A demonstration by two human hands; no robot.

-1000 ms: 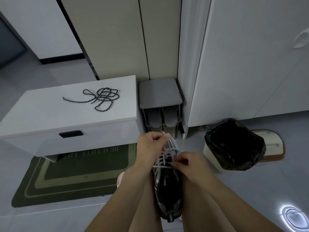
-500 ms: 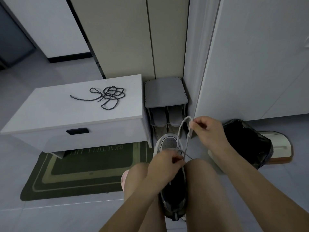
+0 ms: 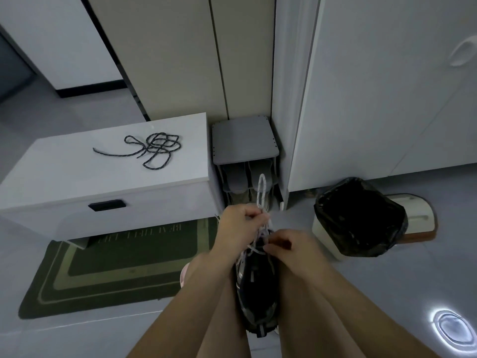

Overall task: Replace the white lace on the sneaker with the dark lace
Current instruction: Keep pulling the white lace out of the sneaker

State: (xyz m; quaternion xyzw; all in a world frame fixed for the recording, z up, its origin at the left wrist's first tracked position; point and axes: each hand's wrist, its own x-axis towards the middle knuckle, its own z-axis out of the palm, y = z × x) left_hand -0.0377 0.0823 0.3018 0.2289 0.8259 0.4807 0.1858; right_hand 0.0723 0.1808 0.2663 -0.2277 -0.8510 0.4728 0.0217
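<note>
- Two hands are at work over the sneaker (image 3: 258,288), which we see wedged between the person's bare knees, heel end nearest us and toe pointing away.
- The left hand (image 3: 238,226) sits at the far end of the lacing, fingers curled and pinched together on the white lace (image 3: 261,192); a loop of that lace stands up above the knuckles.
- The right hand (image 3: 289,246) is just beside it, a touch nearer to us, fingertips closed on a strand of the same white lace where it crosses the tongue.
- We can see loosened white strands running between the two hands, so the lace is partly slack but not out of the shoe.
- The dark lace (image 3: 152,148) lies in a loose tangle on top of the white bench (image 3: 77,182), well apart from both hands, one end trailing off to the left.
- Beside the bench stands a small grey shoe rack (image 3: 244,140) with shoes tucked under its shelf.
- A green mat (image 3: 108,275) lies on the floor in front of the bench, and a bin lined with a black bag (image 3: 358,215) stands to the right of the knees.
</note>
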